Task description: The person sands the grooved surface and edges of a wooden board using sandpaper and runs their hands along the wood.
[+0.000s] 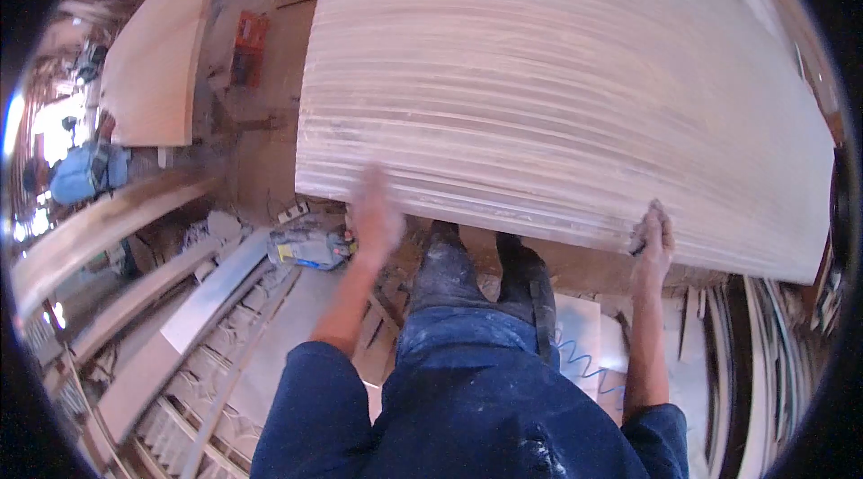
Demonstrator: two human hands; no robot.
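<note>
A large pale wooden panel point(548, 75) with long grooves and a dusty surface lies in front of me. Above its near left edge is my left hand point(375, 217), smeared by motion so that its fingers are unclear. By the near edge on the right, my right hand point(658, 241) is closed, with something dark and greyish at its fingers that I cannot make out. Whether either hand touches the panel is hard to tell.
A grey power tool point(310, 245) lies below my left hand. Long boards point(216, 299) are stacked at left, and more strips point(755, 371) at right. Behind them are a smooth board point(162, 57), an orange object point(248, 48) and a person in blue point(88, 172). A coiled blue hose point(584, 360) hangs near my hip.
</note>
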